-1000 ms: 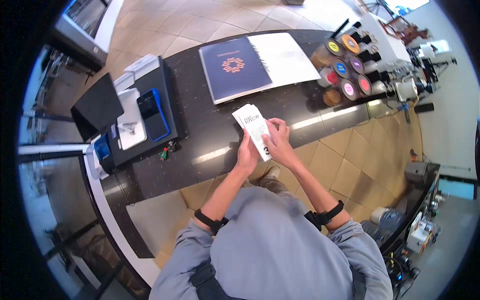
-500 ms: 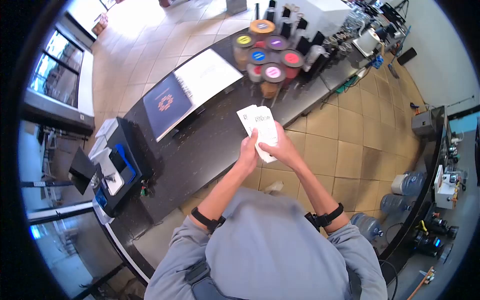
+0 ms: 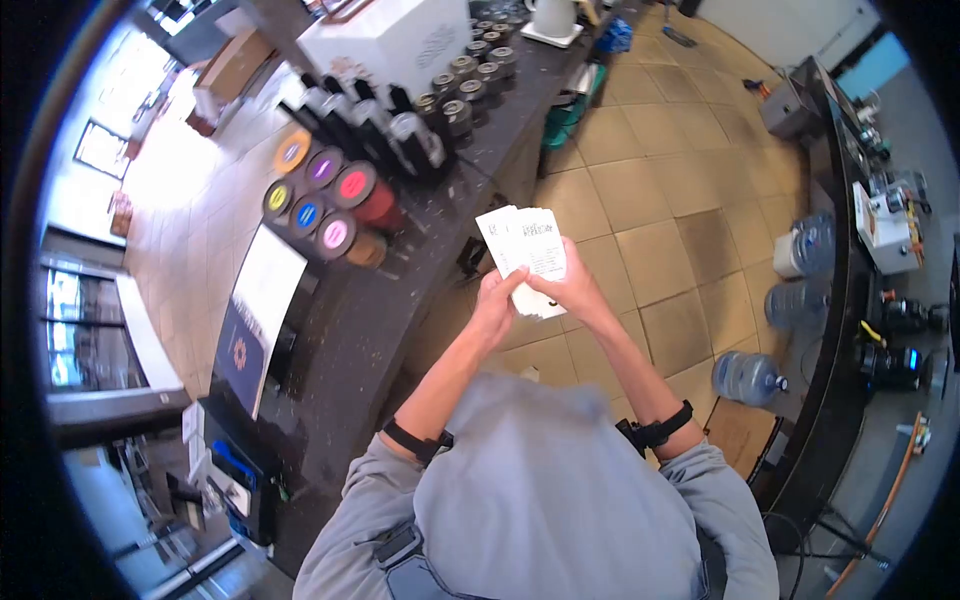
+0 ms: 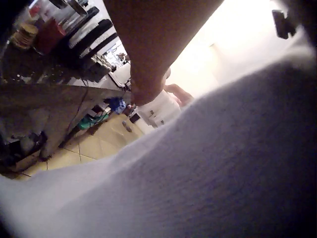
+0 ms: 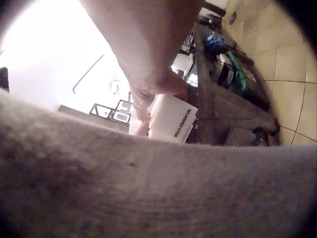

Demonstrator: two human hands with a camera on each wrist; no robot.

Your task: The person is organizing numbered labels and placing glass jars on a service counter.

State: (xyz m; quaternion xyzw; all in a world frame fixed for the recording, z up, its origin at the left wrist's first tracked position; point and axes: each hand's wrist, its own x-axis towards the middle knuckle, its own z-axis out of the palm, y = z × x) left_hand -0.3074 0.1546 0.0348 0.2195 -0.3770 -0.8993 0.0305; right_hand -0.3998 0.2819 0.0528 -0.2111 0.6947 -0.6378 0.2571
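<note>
The left hand (image 3: 492, 305) and the right hand (image 3: 570, 287) together grip a fanned stack of printed white cards (image 3: 532, 242), thumbs across the front, held up clear of the tabletop (image 3: 368, 340), which runs along the left hand's side. Left of and beyond the left hand stand clustered jars (image 3: 330, 200) with orange, purple, red, yellow, blue and pink lid labels (their wording too small to read). Farther left lies an open spiral-bound booklet (image 3: 240, 350), its navy page bearing an orange emblem. Ahead of both hands, past the jars, are black-topped bottles (image 3: 410, 135), small dark-lidded jars (image 3: 470, 90) and a white box (image 3: 400, 45) with blurred lettering. Well right of the right hand, a blue water jug (image 3: 745, 378) lies on the tiled floor (image 3: 640, 185). The right wrist view, partly blocked by fabric (image 5: 148, 183), shows "ESSENTIAL" on a card, preceded by what looks like "SOLO".
</note>
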